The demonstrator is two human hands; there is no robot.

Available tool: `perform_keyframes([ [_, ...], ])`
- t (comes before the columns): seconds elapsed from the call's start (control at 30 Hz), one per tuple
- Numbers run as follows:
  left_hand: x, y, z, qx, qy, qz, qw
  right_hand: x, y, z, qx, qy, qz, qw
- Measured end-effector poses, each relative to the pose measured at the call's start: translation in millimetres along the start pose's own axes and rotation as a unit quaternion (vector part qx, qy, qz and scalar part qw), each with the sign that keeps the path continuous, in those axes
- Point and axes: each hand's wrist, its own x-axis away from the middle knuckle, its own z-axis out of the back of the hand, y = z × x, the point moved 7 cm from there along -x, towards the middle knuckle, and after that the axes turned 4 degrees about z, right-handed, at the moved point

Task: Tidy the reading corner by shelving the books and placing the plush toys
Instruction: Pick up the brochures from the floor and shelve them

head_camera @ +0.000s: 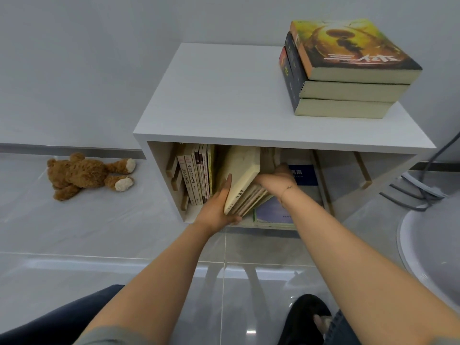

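Note:
A white open-front shelf cube (249, 95) stands on the floor against the wall. Inside it, several thin books (196, 175) stand upright at the left. A leaning bundle of cream-covered books (242, 175) tilts rightward in the middle. My left hand (219, 205) grips the bundle's lower left edge, fingers flat along the cover. My right hand (276, 175) reaches inside and holds the bundle's right side; its fingers are partly hidden. A bluish book (273, 212) lies flat under the bundle. A brown teddy bear (87, 174) lies on the floor to the left.
Three thick paperbacks (348, 70) are stacked on the shelf's top at the back right. A blue-labelled item (305, 175) stands deep inside the cube. A grey cable (420, 192) and a rounded white object (433, 245) lie at the right. My shoe (308, 317) is on the tiled floor.

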Motion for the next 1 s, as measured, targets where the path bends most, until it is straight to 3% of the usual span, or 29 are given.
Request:
perform_keyframes([
  [0.23, -18.8, -10.5, 2.5, 0.0, -0.019, 0.036, 0.999, -9.5, -18.9, -10.2, 0.073, 0.004, 0.051, 0.996],
  [0.4, -17.5, -25.7, 3.8, 0.004, -0.031, 0.078, 0.996, -2.0, -24.5, -35.5, 0.038, -0.068, 0.084, 0.993],
  [0.57, -5.4, -25.4, 25.7, -0.072, -0.042, 0.086, 0.993, 0.8, -25.9, -48.2, 0.044, -0.103, 0.077, 0.991],
  [0.7, 1.8, -31.2, 29.7, -0.028, -0.036, 0.121, 0.992, 2.7, -17.9, -52.4, -0.047, -0.14, 0.063, 0.987],
  [0.83, -2.4, -29.1, 25.0, -0.04, -0.035, 0.149, 0.987, 1.8, -11.1, -53.6, -0.168, -0.107, 0.057, 0.978],
  [1.0, -14.1, -29.8, 35.6, -0.056, 0.002, 0.187, 0.981, 1.2, -1.7, -61.6, -0.098, -0.137, 0.113, 0.979],
])
